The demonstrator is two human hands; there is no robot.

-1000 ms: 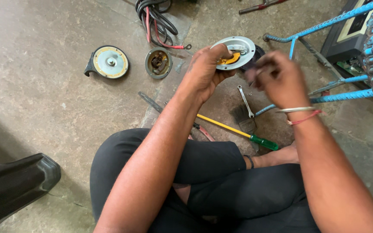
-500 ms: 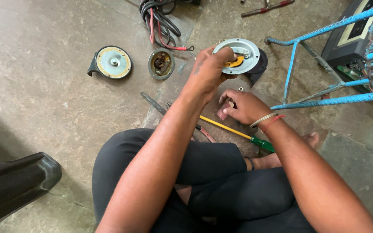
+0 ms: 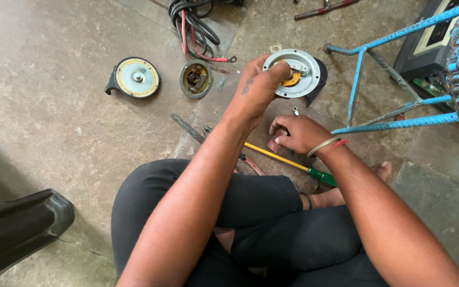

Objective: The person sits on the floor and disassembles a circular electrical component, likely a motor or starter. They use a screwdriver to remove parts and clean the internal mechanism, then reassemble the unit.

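Left hand (image 3: 258,87) holds the round metal disc (image 3: 297,72) up off the floor, fingers wrapped over its near rim and pinching it, face tilted toward the camera. Judging by the tilt, that's to keep the orange part (image 3: 292,81) in the centre readable. A black housing (image 3: 320,79) shows behind the disc's right edge; can't tell if it's attached or just lying below.

Right hand (image 3: 296,133) is just below the disc, low near the floor, fingers curled together. Whether they pinch anything I cannot tell: the fingertips are turned under. A small metal pin (image 3: 295,111) sticks up just above the knuckles, possibly held, not clear.

Yellow-shaft screwdriver (image 3: 288,159) with green handle lies below the disc, passing under the right hand, within easy reach. Pliers (image 3: 197,130) lie lower-left of the disc, partly hidden by the left forearm.

Left of the disc on the floor (image 3: 54,106): a small open round cup (image 3: 196,78) with inner parts exposed, then a second disc with a black bracket (image 3: 133,77), well apart from the work. Upper-left of the disc: a cable bundle (image 3: 192,26), cut off by the frame top.

Right of the disc: a blue metal frame (image 3: 394,79), cut off at the edge. What stands behind it is hard to make out.
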